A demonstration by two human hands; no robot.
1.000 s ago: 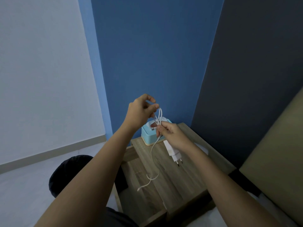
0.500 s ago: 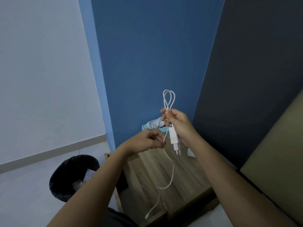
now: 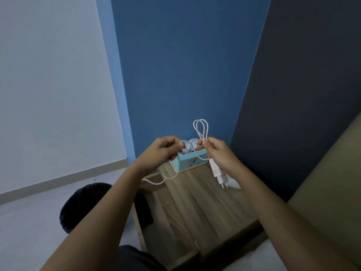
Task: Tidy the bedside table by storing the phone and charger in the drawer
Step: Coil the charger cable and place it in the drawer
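Both hands clamp the cable [image 3: 201,130] above the worktop [image 3: 205,202], right hand [image 3: 218,153] also gripping the charger [image 3: 218,173], left hand [image 3: 164,151] pinching slack.

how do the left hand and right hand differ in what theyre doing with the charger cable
The right hand pinches the folded loops of the cable upright and also holds the white plug, prongs down. The left hand grips only a single strand, whose loose tail droops below it. The right hand sits slightly higher and nearer the dark wall; the left is nearer the tissue box. Both are closed on the same white cable, above the bedside table.
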